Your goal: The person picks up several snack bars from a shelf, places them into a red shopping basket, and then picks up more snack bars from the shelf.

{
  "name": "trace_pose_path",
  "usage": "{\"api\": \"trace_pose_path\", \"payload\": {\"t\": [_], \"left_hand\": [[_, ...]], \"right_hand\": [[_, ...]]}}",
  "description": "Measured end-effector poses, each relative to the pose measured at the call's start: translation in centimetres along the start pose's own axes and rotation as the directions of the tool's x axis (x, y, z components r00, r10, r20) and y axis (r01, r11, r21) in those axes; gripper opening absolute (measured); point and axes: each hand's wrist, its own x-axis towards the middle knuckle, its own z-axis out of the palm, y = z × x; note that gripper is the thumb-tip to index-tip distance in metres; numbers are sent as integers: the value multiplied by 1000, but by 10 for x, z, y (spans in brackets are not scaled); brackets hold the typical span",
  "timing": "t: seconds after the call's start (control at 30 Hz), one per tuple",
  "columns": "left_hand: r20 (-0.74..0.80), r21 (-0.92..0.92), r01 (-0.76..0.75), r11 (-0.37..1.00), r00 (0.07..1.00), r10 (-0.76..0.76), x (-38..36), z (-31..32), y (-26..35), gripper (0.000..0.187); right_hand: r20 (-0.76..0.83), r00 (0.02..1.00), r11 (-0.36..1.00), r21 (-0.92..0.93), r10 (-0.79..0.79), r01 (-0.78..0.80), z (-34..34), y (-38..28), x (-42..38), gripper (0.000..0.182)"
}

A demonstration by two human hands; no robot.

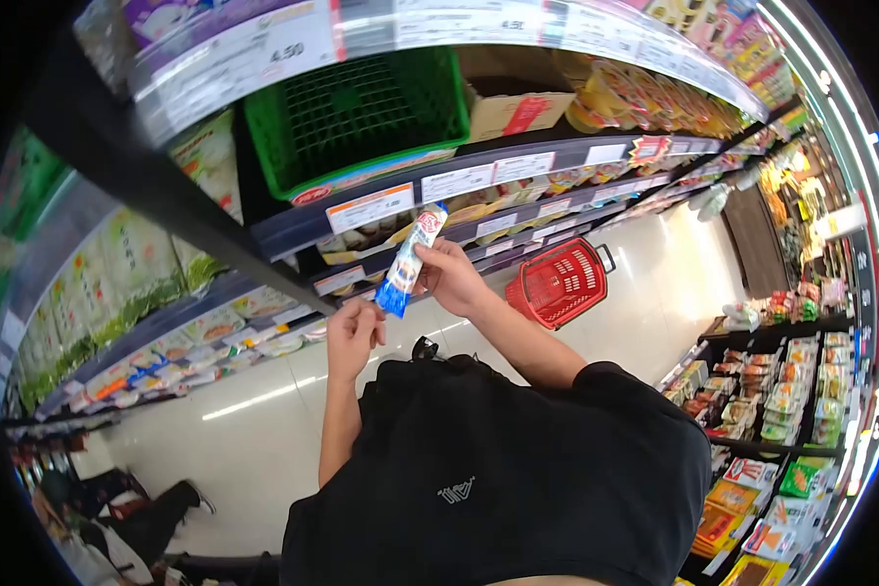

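Observation:
A slim blue and white packet (410, 256), slanted, is in front of the shelf edge. My right hand (447, 277) grips its middle from the right side, thumb across the front. Just below and to the left, my left hand (356, 327) has its fingers curled together near the packet's blue lower end. Whether those fingertips touch the packet or pinch anything cannot be made out.
A green plastic basket (361, 112) stands on the shelf above, beside a cardboard box (516, 105). A red shopping basket (560, 283) is on the floor to the right. Another person's leg and shoe (190, 500) show at lower left.

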Motion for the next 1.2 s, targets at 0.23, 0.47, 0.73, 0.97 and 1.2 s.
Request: {"api": "trace_pose_path", "payload": {"t": [0.23,0.47,0.73,0.97,1.2], "left_hand": [[-44,-9,-28,1000,999,28,7,-10,-4,31],[40,155,126,980,990,-134,9,-9,2,19],[-41,205,70,976,997,-63,-4,-4,-9,19],[-125,374,31,927,992,17,-9,-5,2,28],[-137,431,-7,902,988,73,-7,-6,-15,30]], "right_hand": [[-77,997,994,-103,-31,23,-2,1,4,19],[-12,1000,900,-436,-9,3,0,15,10,20],[26,998,897,-440,58,-40,5,17,13,14],[43,994,924,-375,101,-77,13,20,16,16],[-27,997,892,-449,-72,52,-1,1,27,11]]}}
